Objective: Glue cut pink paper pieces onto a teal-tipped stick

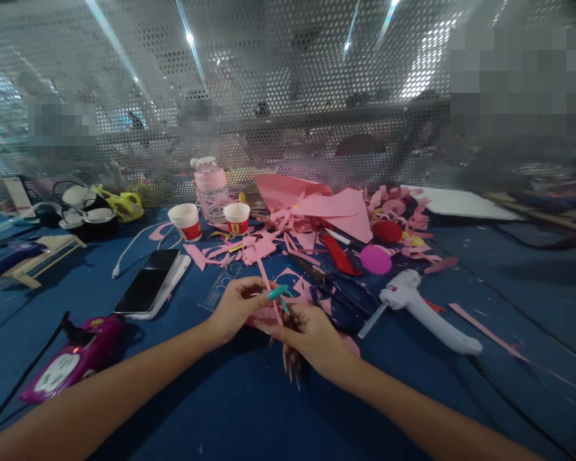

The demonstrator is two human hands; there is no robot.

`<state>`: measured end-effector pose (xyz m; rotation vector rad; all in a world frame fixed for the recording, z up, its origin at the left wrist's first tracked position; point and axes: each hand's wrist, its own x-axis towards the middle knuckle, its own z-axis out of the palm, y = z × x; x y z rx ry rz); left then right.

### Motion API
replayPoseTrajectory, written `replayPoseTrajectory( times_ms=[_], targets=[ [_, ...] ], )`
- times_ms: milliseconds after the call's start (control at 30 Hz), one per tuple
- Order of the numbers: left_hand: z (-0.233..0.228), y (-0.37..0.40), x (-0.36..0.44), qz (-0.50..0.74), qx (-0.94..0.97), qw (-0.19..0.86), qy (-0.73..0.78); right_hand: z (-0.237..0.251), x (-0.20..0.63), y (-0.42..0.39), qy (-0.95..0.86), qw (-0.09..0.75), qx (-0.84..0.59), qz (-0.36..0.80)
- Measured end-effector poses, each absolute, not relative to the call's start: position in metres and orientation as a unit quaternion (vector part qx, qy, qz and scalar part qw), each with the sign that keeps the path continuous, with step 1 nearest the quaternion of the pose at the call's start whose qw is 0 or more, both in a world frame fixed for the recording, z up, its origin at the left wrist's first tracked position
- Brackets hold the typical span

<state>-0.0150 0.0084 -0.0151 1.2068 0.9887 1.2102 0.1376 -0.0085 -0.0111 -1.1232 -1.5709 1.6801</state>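
My left hand (237,307) is closed in a pinch on a narrow pink paper strip (265,275), its long teal thumbnail lying across it. Against the lower end of the same strip, my right hand (314,336) is closed, thumb on top and its other fingers curled below. The strip slants up and away between both hands. Some pink paper shows under my fingers, partly hidden. Just beyond the hands lie a clear stencil ruler (221,286), dark-handled scissors (343,294) and a red-handled cutter (338,253).
A white glue gun (427,314) lies to the right with its cord. Pink paper scraps (336,208), paper cups (185,221) and a bottle (211,192) stand behind. On the left are a phone (148,282) and a purple device (74,358). Perforated metal mesh (278,83) rises behind.
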Motion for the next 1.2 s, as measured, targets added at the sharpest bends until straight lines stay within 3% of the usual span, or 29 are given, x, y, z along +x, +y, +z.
replayPoseTrajectory(
  times_ms=[400, 667, 800, 1000, 1100, 1200],
  targets=[
    [-0.008, 0.004, -0.014, 0.502, 0.532, 0.549, 0.404, -0.011, 0.137, -0.008, -0.601, 0.28, -0.406, 0.629],
    [-0.013, 0.008, -0.015, 0.58, 0.477, 0.535, 0.387, -0.011, 0.138, -0.015, -0.642, 0.258, -0.401, 0.6],
    [-0.015, 0.013, -0.017, 0.64, 0.413, 0.512, 0.398, -0.012, 0.143, -0.02, -0.781, 0.27, -0.331, 0.455],
    [-0.015, 0.015, -0.018, 0.657, 0.383, 0.494, 0.421, -0.003, 0.152, -0.035, -0.918, 0.389, -0.055, 0.058],
    [-0.016, 0.017, -0.019, 0.679, 0.348, 0.478, 0.436, 0.0, 0.153, -0.04, -0.918, 0.397, -0.019, -0.02],
    [-0.017, 0.019, -0.019, 0.685, 0.321, 0.466, 0.458, -0.005, 0.15, -0.037, -0.92, 0.376, -0.091, -0.065]
  ],
)
